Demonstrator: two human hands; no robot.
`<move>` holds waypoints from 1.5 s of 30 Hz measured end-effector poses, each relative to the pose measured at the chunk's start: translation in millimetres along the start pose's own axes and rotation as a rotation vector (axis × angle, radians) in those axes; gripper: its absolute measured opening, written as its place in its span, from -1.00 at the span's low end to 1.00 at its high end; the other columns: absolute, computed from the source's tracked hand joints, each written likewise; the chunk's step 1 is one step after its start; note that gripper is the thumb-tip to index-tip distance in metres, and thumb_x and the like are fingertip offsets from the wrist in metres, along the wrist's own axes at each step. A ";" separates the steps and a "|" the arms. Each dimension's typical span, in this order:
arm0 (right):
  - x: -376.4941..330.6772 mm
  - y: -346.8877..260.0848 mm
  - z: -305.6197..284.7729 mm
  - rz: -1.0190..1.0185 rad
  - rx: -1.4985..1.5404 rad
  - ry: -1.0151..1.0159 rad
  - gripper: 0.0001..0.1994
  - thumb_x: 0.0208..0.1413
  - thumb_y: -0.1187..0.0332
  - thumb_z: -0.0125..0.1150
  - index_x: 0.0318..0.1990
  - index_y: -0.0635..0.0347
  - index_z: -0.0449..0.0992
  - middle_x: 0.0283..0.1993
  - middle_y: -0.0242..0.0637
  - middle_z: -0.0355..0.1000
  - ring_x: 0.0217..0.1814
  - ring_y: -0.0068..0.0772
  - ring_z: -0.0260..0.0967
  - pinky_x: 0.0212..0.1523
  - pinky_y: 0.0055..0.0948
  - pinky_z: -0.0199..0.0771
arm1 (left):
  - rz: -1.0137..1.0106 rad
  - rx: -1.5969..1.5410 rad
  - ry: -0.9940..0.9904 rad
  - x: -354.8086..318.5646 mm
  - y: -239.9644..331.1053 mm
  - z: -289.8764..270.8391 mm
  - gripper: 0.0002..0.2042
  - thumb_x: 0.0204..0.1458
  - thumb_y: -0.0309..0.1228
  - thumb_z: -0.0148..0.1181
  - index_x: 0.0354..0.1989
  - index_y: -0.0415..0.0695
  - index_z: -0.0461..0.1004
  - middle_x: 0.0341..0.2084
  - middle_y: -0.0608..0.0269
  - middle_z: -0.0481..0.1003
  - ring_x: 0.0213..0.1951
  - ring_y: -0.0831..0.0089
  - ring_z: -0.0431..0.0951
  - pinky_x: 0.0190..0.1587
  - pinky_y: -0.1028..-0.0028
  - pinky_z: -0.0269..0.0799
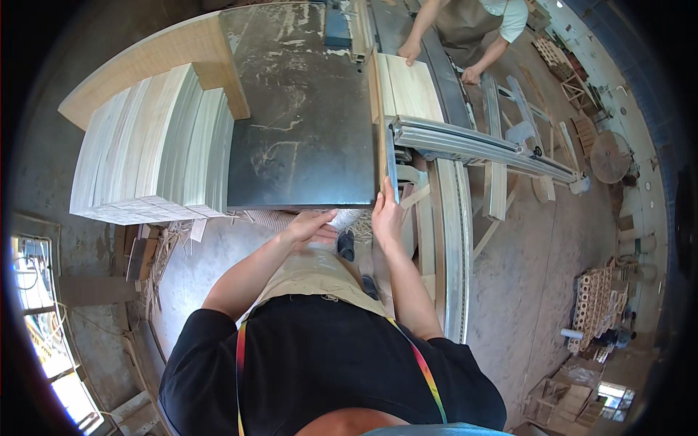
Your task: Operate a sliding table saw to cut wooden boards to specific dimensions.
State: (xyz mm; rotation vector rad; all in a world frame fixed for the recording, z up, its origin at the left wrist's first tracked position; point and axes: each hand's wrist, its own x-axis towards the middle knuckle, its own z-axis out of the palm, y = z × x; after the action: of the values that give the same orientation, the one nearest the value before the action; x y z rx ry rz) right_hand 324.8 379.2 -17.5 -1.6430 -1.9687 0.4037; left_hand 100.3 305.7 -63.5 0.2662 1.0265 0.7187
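I stand at the near edge of a dark metal saw table [305, 123]. My right hand [387, 215] grips the near end of a thin wooden board [379, 123] that stands on edge along the table's right side, next to an aluminium fence rail [472, 149]. My left hand [311, 227] hangs just below the table's front edge with its fingers curled, touching nothing I can make out. At the far end another person's hands [409, 52] rest on a flat pale wooden panel [411, 87].
A tall stack of pale wooden boards [156, 145] sits on the table's left part, against a plywood sheet [145, 58]. Wood offcuts and shavings litter the floor [167, 247]. Wooden frames and racks [600, 298] stand at right.
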 end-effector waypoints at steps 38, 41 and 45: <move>-203.5 71.3 -93.8 0.527 1.079 -0.262 -0.53 0.45 0.42 -0.01 0.47 0.07 0.29 -0.46 -0.43 0.33 -0.66 -0.72 0.04 -0.71 -0.63 0.11 | 0.558 -0.070 0.268 -235.8 -78.7 42.8 -0.71 0.27 -0.35 0.21 -0.05 -0.38 0.50 -0.37 0.07 0.59 -0.47 0.42 0.61 -0.40 0.56 0.53; -213.5 67.0 -76.4 0.596 1.222 -0.338 -0.53 0.46 0.41 -0.04 0.49 0.00 0.27 -0.47 -0.43 0.32 -0.68 -0.72 0.03 -0.74 -0.63 0.10 | 0.710 -0.146 0.413 -278.2 -88.0 16.3 -0.70 0.26 -0.34 0.21 -0.06 -0.40 0.50 -0.40 0.05 0.59 -0.49 0.38 0.61 -0.41 0.54 0.51; -227.4 63.1 -65.8 0.556 1.207 -0.373 -0.52 0.47 0.41 -0.06 0.49 -0.03 0.26 -0.47 -0.43 0.31 -0.67 -0.71 0.04 -0.73 -0.63 0.11 | 0.743 -0.247 0.434 -313.5 -93.5 -25.5 -0.71 0.25 -0.31 0.24 -0.14 -0.37 0.51 -0.43 0.03 0.58 -0.52 0.33 0.60 -0.42 0.52 0.48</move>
State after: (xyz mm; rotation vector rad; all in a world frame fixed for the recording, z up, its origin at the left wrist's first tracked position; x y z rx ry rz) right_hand 439.2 164.6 -46.8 -1.2283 -0.9429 1.7745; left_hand 18.5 27.1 89.5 0.2829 1.2367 1.6167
